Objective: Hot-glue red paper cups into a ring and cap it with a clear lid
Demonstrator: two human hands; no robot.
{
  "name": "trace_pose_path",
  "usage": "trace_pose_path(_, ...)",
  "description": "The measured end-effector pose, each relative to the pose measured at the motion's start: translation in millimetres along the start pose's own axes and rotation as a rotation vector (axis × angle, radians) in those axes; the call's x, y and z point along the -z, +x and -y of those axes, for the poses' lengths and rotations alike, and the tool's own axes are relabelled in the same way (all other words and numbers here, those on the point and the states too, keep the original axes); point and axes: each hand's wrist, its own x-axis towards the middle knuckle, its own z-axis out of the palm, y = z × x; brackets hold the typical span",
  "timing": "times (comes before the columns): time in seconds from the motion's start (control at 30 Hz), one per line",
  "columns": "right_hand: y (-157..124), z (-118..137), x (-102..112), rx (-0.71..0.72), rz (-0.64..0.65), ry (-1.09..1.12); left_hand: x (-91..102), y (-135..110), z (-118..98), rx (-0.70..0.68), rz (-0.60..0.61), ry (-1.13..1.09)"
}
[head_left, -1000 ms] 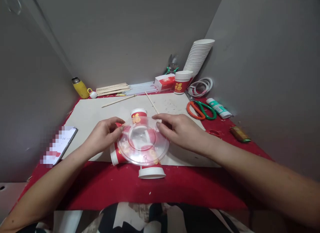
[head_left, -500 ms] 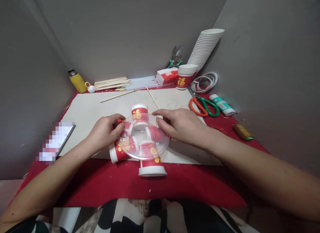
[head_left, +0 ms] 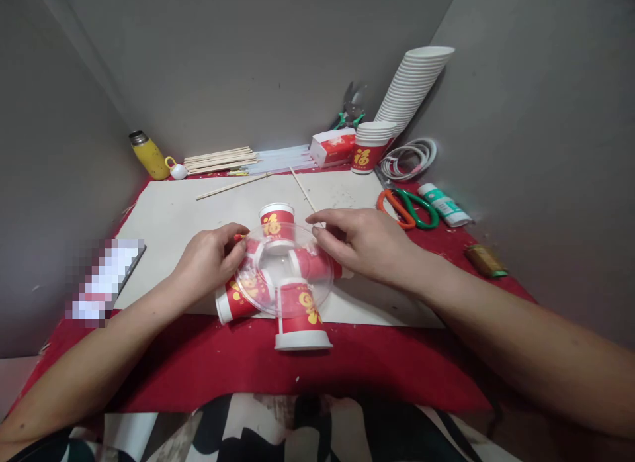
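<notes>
A clear round plastic lid (head_left: 282, 308) lies over a ring of red-and-white paper cups whose bases point inward. My left hand (head_left: 212, 255) pinches the lid's left rim, with a small red bit (head_left: 240, 237) showing at its fingertips. At the upper right rim, my right hand (head_left: 354, 240) has thumb and forefinger closed on the edge. The near cup (head_left: 302, 323) lies on its side with its mouth toward me; the far cup (head_left: 276, 218) points away. A left cup (head_left: 237, 303) and a right cup (head_left: 307, 262) show through the plastic.
Scissors (head_left: 407, 210) with orange and green handles lie to the right, near a roll (head_left: 444, 204) and thread spool (head_left: 483, 260). Stacked cups (head_left: 417, 85) lean in the back corner. Wooden sticks (head_left: 218, 160) and a yellow bottle (head_left: 149, 156) are behind; a phone (head_left: 112, 277) lies left.
The view has shifted slightly. My right hand appears a little higher and further right, and the glare on the lid over the near cup has lessened. The cups stay in place.
</notes>
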Motion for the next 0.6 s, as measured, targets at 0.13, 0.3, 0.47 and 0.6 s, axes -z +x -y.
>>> trace_pose_path(0.13, -10, -2, 0, 0.042, -0.091, 0.062, -2.2, -1, -2, 0.017, 0.012, 0.072)
trace_pose_path(0.3, -23, -3, -3, 0.113, -0.144, 0.080, -4.9, -1, -2, -0.003, -0.001, 0.173)
trace_pose_path(0.47, -28, -7, -2, 0.162, -0.170, 0.095, -5.6, -1, -2, -0.019, 0.000, 0.182)
trace_pose_path(0.6, -30, -9, -3, 0.188, -0.168, 0.080, -5.5, -1, -3, -0.011, 0.002, 0.179)
